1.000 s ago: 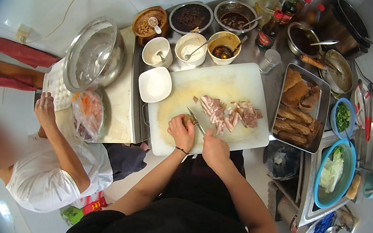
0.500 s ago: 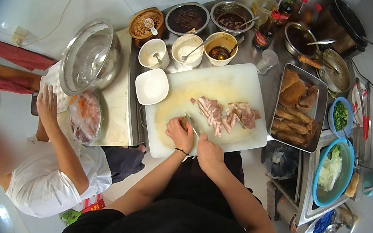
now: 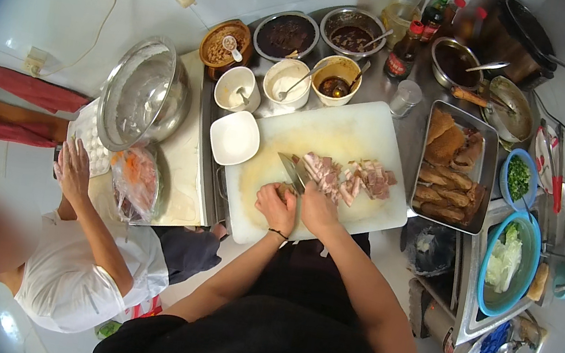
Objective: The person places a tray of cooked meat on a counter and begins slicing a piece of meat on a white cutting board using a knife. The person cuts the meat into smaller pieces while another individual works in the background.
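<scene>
On the white cutting board (image 3: 248,204), my right hand (image 3: 319,209) is closed around the handle of a kitchen knife (image 3: 291,170). Its blade points away from me, just beyond my left fingers and close to the sliced meat. My left hand (image 3: 276,205) rests on the board left of the knife with curled fingers; a small brownish bit shows at the fingertips, too covered to name. The pile of pinkish, fatty sliced meat (image 3: 330,177) lies right of the blade, toward the board's middle and right.
White square bowl (image 3: 234,138) touches the board's far left. Sauce bowls and tubs (image 3: 335,87) line the back, with bottles (image 3: 403,49). Right: a metal tray (image 3: 447,221) of browned meat and a blue basin (image 3: 524,281) of lettuce. At left, a co-worker's hand (image 3: 74,169) is near a steel bowl (image 3: 110,120).
My right hand and the knife have moved forward, away from my body, so the blade reaches farther past my left fingers. My left hand stays nearly in place on the board.
</scene>
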Tool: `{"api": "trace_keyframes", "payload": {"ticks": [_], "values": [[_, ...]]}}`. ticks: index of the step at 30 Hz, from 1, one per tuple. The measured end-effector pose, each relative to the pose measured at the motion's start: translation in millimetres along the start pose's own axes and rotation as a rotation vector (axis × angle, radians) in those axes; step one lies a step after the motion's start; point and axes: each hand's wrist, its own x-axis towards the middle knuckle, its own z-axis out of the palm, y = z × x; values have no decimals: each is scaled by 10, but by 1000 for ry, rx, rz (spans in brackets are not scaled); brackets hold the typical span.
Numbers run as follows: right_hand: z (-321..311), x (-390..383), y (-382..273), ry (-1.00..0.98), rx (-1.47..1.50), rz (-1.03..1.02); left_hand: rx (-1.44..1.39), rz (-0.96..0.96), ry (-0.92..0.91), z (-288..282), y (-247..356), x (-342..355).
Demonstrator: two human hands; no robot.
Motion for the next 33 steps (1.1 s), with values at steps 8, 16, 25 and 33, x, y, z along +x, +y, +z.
{"api": "trace_keyframes", "payload": {"ticks": [8, 16, 25, 33], "values": [[-284, -455, -182, -232, -186, 74, -3, -2, 0, 40, -4, 0], [-117, -365, -189, -216, -137, 102, -10, -5, -59, -6, 23, -14], [-36, -74, -24, -79, -43, 35, -14, 59, -47, -33, -2, 68], [-293, -442, -201, -240, -175, 75, -34, 27, -24, -21, 16, 27]]}}
